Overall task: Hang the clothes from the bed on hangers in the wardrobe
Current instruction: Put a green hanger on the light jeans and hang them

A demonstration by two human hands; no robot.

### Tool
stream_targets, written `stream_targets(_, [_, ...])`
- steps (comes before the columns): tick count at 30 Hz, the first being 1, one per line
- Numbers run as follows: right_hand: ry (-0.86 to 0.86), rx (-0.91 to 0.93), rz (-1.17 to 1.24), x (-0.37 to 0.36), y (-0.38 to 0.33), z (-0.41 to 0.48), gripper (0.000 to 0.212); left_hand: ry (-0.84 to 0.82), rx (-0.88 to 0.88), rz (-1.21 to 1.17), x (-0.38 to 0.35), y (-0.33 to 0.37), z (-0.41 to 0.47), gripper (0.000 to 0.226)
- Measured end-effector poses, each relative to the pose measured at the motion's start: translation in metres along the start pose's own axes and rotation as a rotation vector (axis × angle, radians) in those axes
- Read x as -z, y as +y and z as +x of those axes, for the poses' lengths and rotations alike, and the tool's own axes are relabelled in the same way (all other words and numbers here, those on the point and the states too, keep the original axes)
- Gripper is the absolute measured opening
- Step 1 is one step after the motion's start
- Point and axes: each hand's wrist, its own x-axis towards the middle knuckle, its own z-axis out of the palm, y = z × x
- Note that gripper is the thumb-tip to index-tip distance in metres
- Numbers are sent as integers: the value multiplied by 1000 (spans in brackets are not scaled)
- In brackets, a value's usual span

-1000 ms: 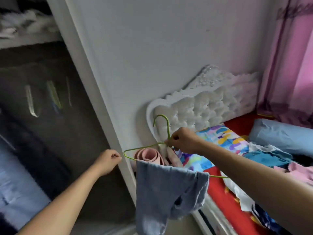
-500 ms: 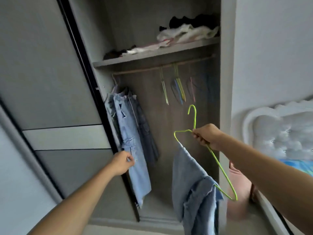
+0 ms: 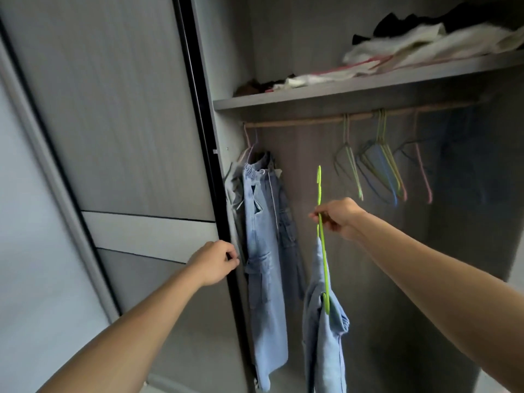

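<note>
Wardrobe door (image 3: 127, 123) gripped by left hand (image 3: 214, 262), green hanger (image 3: 323, 251) between right hand (image 3: 340, 218) fingers (image 3: 330, 224)

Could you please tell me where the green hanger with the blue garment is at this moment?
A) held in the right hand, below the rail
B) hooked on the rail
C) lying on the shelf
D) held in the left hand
A: the right hand pinches the green hanger, whose hook hangs short of the rail; the left hand grips the door edge.
</note>
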Motion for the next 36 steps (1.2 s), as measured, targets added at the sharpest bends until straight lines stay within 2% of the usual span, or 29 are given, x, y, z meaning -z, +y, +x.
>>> stream_targets(5, [-5, 40, 51, -28, -37, 100, 10, 63, 0, -16, 19, -7, 104, 12])
stream_targets(10, [55, 88, 70, -54, -80, 187, 12, 193, -12, -48, 34, -12, 189, 10])
stream_targets(17, [155, 201, 52, -98, -141, 280, 25, 321, -63, -83, 58, -15, 289, 25])
stream_targets(20, [156, 213, 83, -116, -162, 326, 24, 323, -80, -52, 57, -17, 329, 24])
stream_targets(26, [92, 194, 5, -148, -148, 378, 30, 362, -128, -50, 48, -19, 383, 16])
stream_targets(31, [86, 238, -144, -152, -123, 388, 26, 428, -188, -13, 39, -10, 393, 14])
stream_targets(34, [75, 306, -391, -135, -129, 377, 26, 521, -199, 34, 44, 1, 396, 21])
stream_targets(36, [131, 391, -581, -112, -139, 366, 28, 582, -250, 7, 48, 18, 396, 24])
